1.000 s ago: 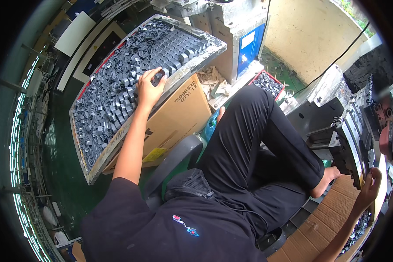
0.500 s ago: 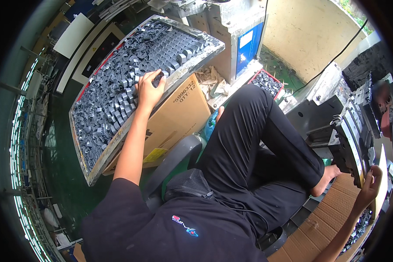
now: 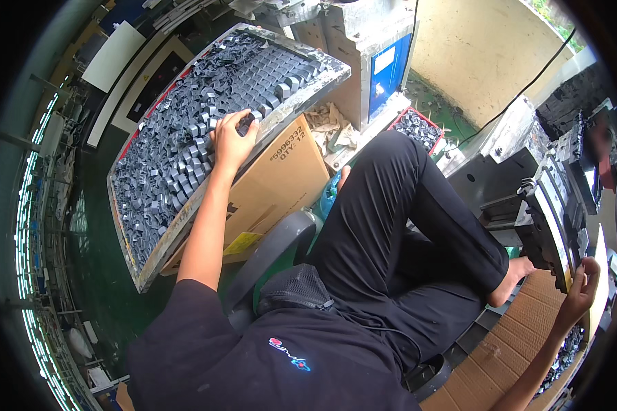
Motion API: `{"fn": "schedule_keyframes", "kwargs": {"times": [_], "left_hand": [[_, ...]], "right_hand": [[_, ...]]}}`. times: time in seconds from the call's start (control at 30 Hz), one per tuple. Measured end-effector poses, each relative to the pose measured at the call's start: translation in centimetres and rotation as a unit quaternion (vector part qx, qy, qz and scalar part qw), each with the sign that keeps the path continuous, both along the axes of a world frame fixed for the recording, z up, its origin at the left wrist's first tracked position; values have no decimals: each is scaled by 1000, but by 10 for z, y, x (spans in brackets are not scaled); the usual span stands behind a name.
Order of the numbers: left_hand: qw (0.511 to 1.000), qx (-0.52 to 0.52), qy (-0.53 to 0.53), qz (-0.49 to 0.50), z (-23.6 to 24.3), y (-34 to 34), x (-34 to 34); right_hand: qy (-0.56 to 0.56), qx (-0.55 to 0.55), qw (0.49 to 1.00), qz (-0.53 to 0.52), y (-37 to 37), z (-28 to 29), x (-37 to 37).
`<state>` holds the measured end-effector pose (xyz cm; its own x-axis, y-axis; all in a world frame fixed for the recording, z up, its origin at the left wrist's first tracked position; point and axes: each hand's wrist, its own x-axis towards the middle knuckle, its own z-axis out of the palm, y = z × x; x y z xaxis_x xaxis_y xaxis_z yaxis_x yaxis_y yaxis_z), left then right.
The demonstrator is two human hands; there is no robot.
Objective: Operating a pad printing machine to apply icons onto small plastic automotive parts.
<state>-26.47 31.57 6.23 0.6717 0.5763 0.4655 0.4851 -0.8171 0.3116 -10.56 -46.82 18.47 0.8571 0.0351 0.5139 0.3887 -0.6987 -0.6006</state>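
Observation:
My left hand is at the near edge of a wide tray on the left. Its thumb and fingers curl round a small dark plastic part. Small grey plastic parts fill the tray, some in neat rows at the far end, others jumbled. On the far right, my right hand has its fingertips pressed together beside the end of a curved black machine fixture with a pale strip. Whatever those fingers hold, if anything, is too small to make out.
A cardboard box stands under the tray. Beyond my raised knee sits a red bin of grey parts. Flat cardboard lies at lower right, near more dark parts. A black cable hangs before the wall.
My left hand has shifted very slightly toward the left, and its fingers have closed a little round the dark part. My right hand has stayed nearly still.

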Motion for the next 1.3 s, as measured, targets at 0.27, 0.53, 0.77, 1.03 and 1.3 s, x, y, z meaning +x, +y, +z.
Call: {"fn": "schedule_keyframes", "kwargs": {"times": [0.27,0.53,0.77,1.03,1.3], "left_hand": [[999,-34,5,-7,4,-3,0],[999,-36,-9,-7,2,-5,1],[999,-32,-4,-5,3,-5,1],[999,-34,-13,0,3,-6,1],[999,-37,-9,2,3,-6,2]], "right_hand": [[0,0,1000,-4,4,1,-2],[4,7,1000,-13,9,3,-4],[2,3,1000,-2,5,2,-2],[11,11,1000,4,6,3,-2],[8,9,1000,0,1,1,-1]]}}
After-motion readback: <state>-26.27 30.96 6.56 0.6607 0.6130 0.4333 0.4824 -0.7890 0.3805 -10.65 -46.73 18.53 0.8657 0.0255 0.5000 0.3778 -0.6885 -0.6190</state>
